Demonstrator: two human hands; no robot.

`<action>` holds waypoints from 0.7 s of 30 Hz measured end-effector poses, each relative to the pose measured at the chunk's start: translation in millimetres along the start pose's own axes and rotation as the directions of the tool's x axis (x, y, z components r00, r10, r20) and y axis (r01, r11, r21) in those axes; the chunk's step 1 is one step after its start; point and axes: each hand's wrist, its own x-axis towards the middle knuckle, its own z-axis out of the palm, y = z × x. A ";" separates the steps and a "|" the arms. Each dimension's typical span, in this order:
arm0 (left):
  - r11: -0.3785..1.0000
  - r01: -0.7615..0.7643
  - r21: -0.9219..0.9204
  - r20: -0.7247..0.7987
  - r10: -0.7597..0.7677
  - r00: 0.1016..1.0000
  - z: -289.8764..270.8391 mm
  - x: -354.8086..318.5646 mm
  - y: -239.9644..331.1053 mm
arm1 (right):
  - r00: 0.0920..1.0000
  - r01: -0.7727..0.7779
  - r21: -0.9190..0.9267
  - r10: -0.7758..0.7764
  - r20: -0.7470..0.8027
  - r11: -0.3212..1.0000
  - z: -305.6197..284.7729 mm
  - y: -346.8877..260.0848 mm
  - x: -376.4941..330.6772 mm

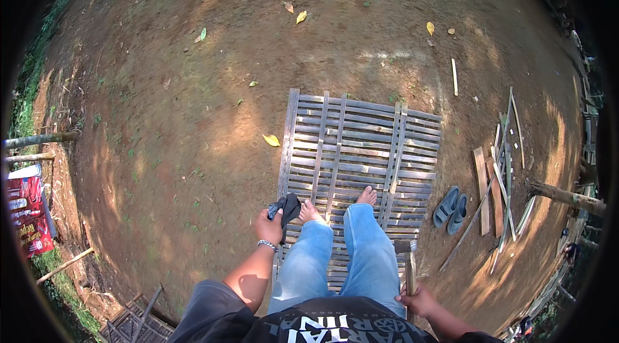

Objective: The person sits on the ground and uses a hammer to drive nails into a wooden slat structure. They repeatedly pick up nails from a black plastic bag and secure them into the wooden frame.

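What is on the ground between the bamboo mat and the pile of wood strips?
In the head view, a pair of blue-grey sandals lies on bare brown dirt between the slatted bamboo mat and the pile of thin wooden strips.

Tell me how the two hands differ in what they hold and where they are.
The left hand grips a dark, soft, cloth-like thing out beside the left knee; the right hand grips the handle of a long tool, close to the hip. The left wrist wears a beaded bracelet; the right wrist looks bare. Both hands are closed around something, above the bamboo slat panel.
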 end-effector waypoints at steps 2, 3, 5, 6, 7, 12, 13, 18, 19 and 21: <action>0.999 -0.038 0.000 -0.004 0.038 0.999 6.6 -3.1 13.6 | 0.997 -0.065 0.093 0.061 0.044 0.994 -5.0 -25.1 -5.6; 0.999 -0.048 0.004 0.001 0.048 0.999 11.5 -8.8 16.8 | 0.993 -0.096 0.087 0.089 0.081 0.992 -10.0 -38.0 -14.5; 0.999 -0.044 0.016 -0.007 0.044 0.999 14.9 -9.3 26.0 | 0.976 -0.150 0.079 0.135 0.169 0.986 -21.5 -54.6 -18.1; 0.999 -0.041 -0.004 0.002 0.041 0.999 24.7 -4.9 29.8 | 0.980 0.016 0.051 -0.026 0.198 0.999 -55.7 13.3 3.0; 1.000 -0.029 0.000 -0.001 0.029 1.000 27.8 -2.1 39.0 | 0.980 -0.005 0.054 -0.006 0.201 0.999 -65.7 13.4 10.0; 0.998 -0.043 0.048 -0.056 0.045 0.997 52.2 17.8 49.8 | 0.965 -0.075 0.087 0.051 0.256 0.993 -95.2 9.7 48.3; 0.997 -0.047 0.055 -0.060 0.050 0.997 56.6 25.2 47.9 | 0.966 -0.083 0.082 0.060 0.252 0.993 -98.5 7.4 56.0; 0.997 -0.052 -0.064 -0.230 0.036 0.972 93.9 72.5 28.2 | 0.979 -0.085 -0.062 0.095 0.179 0.994 -79.2 -102.7 79.9; 0.990 -0.070 -0.120 -0.268 0.036 0.963 99.0 90.1 15.0 | 0.987 -0.015 -0.177 0.043 0.156 0.984 -80.5 -114.3 100.4; 0.965 -0.117 -0.234 -0.339 0.032 0.940 109.8 127.6 -4.8 | 0.990 0.118 -0.402 -0.075 0.122 0.908 -82.3 -133.9 140.1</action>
